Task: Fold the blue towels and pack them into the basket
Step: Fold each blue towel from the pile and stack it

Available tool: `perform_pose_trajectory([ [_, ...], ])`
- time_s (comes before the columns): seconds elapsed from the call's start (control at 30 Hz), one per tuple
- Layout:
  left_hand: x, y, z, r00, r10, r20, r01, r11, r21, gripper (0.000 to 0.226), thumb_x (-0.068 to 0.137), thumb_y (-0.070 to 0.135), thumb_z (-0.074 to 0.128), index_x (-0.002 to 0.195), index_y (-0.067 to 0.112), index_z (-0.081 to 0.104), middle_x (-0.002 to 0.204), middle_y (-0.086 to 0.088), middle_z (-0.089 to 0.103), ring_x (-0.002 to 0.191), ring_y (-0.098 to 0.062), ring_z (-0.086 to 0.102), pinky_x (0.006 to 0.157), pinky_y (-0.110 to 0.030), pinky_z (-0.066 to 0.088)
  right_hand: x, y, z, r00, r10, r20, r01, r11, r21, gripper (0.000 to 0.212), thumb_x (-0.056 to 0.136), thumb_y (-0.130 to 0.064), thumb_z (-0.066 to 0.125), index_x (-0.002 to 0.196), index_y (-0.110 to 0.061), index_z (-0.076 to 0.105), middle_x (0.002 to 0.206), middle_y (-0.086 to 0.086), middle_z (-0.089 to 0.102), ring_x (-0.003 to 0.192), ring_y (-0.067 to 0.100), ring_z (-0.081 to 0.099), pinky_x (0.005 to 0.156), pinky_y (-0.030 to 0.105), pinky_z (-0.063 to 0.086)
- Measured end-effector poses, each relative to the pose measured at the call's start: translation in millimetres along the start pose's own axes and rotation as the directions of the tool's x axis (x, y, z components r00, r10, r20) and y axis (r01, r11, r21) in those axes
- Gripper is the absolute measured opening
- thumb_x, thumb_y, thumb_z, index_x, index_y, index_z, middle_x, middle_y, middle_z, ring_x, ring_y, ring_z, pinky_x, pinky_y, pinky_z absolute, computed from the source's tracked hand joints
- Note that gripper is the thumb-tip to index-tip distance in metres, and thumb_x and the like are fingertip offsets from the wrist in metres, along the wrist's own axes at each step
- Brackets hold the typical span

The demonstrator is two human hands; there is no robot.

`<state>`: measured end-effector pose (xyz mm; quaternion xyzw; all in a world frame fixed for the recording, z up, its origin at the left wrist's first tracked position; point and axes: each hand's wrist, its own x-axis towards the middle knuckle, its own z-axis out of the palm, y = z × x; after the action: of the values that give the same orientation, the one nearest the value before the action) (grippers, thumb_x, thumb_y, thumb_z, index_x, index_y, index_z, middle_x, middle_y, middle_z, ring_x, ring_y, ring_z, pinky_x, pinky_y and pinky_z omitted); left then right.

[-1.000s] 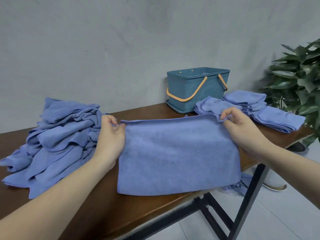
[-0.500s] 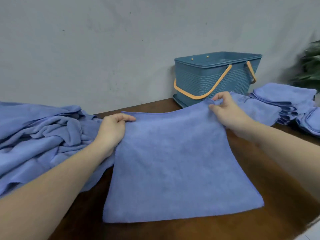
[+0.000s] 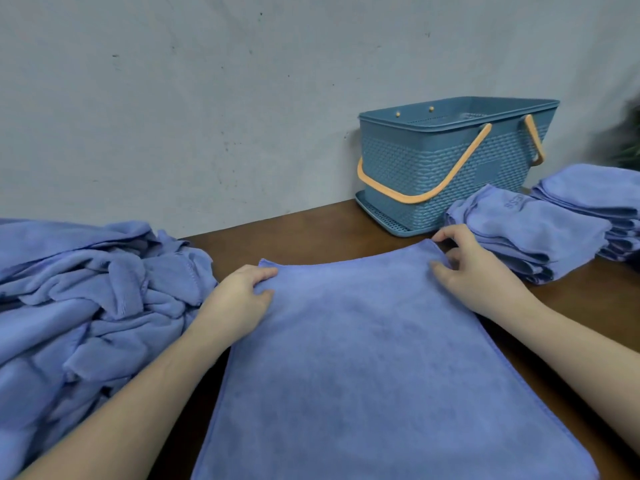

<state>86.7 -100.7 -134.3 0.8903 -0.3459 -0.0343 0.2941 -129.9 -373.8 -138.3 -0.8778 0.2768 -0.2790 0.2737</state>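
— What's in the basket?

— From where I'm watching, I can't tell. It stands at the back of the table, against the wall, with its orange handles folded down. I see the rim and a bit of the inside far wall, nothing of the bottom.

— And the hands?

— Both arms reach forward over the table. The left hand pinches the far left corner of the towel, thumb on top of the cloth, fingers curled at its edge. The right hand holds the far right corner, fingers bent around the edge, thumb pressed on the cloth.

— Where does the towel lie?

— Spread flat on the table in front of me, running from the fingers down to the near edge. The loose pile of unfolded towels lies just left of the left hand. The folded stacks sit right of the right hand, just beside the basket.
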Motion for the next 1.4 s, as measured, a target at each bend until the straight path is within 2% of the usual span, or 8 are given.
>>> perform_pose_trajectory([
  [0.33,-31.2,3.3,-12.6,0.995,0.001,-0.095,-0.022,0.976,-0.218,0.041,0.091,0.022,0.069,0.128,0.034,0.057,0.131,0.009,0.046,0.094,0.010,0.049,0.072,0.001,0.034,-15.5,-0.3,-9.4,0.993,0.104,0.053,-0.111,0.980,0.167,0.061,0.090,-0.023,0.071,0.140,-0.028,0.037,0.086,0.002,0.070,0.066,0.014,0.058,0.067,0.033,0.044],
  [0.53,-88.4,4.3,-28.8,0.996,0.089,-0.018,-0.091,0.962,-0.256,0.038,0.090,0.021,0.073,0.117,0.041,0.057,0.121,0.013,0.049,0.102,0.017,0.049,0.087,-0.002,0.039,-62.7,-24.1,-29.2,0.982,0.141,0.126,-0.167,0.959,0.229,0.052,0.094,-0.021,0.069,0.138,-0.028,0.041,0.076,0.003,0.064,0.053,0.007,0.048,0.060,0.029,0.038],
  [0.67,-137.6,2.9,-35.6,0.991,0.129,0.044,-0.101,0.912,-0.399,0.029,0.089,0.009,0.073,0.103,0.035,0.070,0.099,0.010,0.067,0.065,-0.020,0.049,0.063,-0.010,0.043,-119.5,-36.4,-59.1,0.970,0.144,0.194,-0.199,0.932,0.302,0.025,0.090,-0.024,0.073,0.113,-0.032,0.066,0.090,0.013,0.073,0.081,0.022,0.067,0.077,0.029,0.047],
  [0.87,-191.4,2.7,-48.2,0.925,0.329,0.192,-0.224,0.877,-0.425,0.031,0.079,0.033,0.071,0.103,0.052,0.070,0.117,0.024,0.066,0.117,0.006,0.058,0.100,-0.013,0.041,-196.0,-39.3,-87.4,0.960,0.023,0.278,-0.155,0.871,0.466,0.029,0.086,-0.007,0.075,0.109,-0.024,0.072,0.069,0.005,0.053,0.068,0.018,0.045,0.061,0.019,0.038],
  [1.07,-209.6,-15.9,-48.1,0.911,0.383,0.151,-0.336,0.905,-0.262,0.040,0.085,0.021,0.080,0.108,0.053,0.071,0.118,0.029,0.066,0.117,0.006,0.059,0.102,-0.012,0.040,-227.2,-27.2,-87.0,0.981,-0.039,0.188,-0.034,0.927,0.374,0.019,0.085,-0.024,0.075,0.096,-0.040,0.078,0.076,0.009,0.056,0.073,0.017,0.052,0.078,0.028,0.040],
  [1.2,-210.0,-21.1,-48.7,0.896,0.419,0.148,-0.410,0.908,-0.089,0.045,0.088,0.025,0.075,0.123,0.049,0.060,0.122,0.032,0.051,0.115,0.001,0.056,0.097,-0.016,0.042,-245.2,-22.1,-77.8,0.970,-0.225,0.091,0.218,0.972,0.087,0.033,0.089,-0.024,0.076,0.110,-0.049,0.072,0.086,-0.014,0.065,0.086,0.013,0.056,0.085,0.026,0.043],
  [1.33,-206.9,-22.2,-49.3,0.883,0.451,0.132,-0.450,0.892,-0.040,0.007,0.091,0.049,0.067,0.096,0.052,0.070,0.120,0.031,0.048,0.109,-0.002,0.053,0.094,-0.026,0.044,-255.8,-17.7,-67.6,0.976,-0.217,0.017,0.217,0.976,-0.013,0.040,0.081,-0.056,0.063,0.120,-0.048,0.066,0.102,-0.021,0.061,0.096,0.011,0.056,0.092,0.049,0.044],
  [1.4,-207.3,-21.1,-50.3,0.874,0.477,0.091,-0.475,0.879,-0.041,0.018,0.085,0.064,0.057,0.086,0.053,0.071,0.128,0.035,0.048,0.118,0.000,0.050,0.100,-0.026,0.039,-257.7,-15.7,-64.1,0.980,-0.195,-0.032,0.195,0.981,-0.011,0.033,0.083,-0.053,0.067,0.116,-0.052,0.066,0.104,-0.020,0.057,0.103,0.011,0.056,0.097,0.052,0.041],
])
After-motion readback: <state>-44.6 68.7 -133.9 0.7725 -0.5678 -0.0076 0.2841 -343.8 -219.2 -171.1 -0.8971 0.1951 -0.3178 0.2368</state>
